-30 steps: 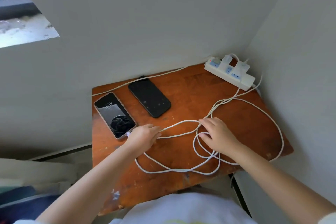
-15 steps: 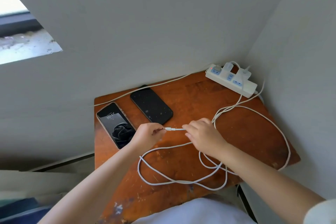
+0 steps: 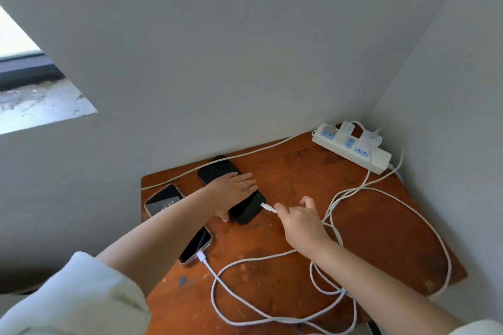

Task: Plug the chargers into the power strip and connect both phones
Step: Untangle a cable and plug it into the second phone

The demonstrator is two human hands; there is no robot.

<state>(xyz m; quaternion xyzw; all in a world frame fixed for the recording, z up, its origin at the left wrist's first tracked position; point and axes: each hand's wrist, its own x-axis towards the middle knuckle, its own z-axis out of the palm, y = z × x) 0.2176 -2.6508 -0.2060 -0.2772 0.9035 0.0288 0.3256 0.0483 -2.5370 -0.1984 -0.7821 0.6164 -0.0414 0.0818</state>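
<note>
Two phones lie on a small wooden table (image 3: 299, 171). The lit phone (image 3: 166, 200) at the left has a white cable (image 3: 217, 280) plugged into its near end (image 3: 200, 254); my forearm crosses its middle. My left hand (image 3: 231, 189) lies flat on the dark phone (image 3: 246, 208), thumb at its side. My right hand (image 3: 299, 221) pinches the plug (image 3: 268, 207) of a second white cable, its tip just at the dark phone's near end. A white power strip (image 3: 381, 162) in the back right corner carries two white chargers (image 3: 370, 139).
Loose white cable loops (image 3: 424, 215) cover the right and front of the table. The strip's own cord (image 3: 245, 155) runs along the back wall to the left. Grey walls close the table in behind and on the right.
My left hand left the cable plug and went onto the dark phone. My right hand carried the plug to that phone's near end. The lit phone's cable now shows plugged in.
</note>
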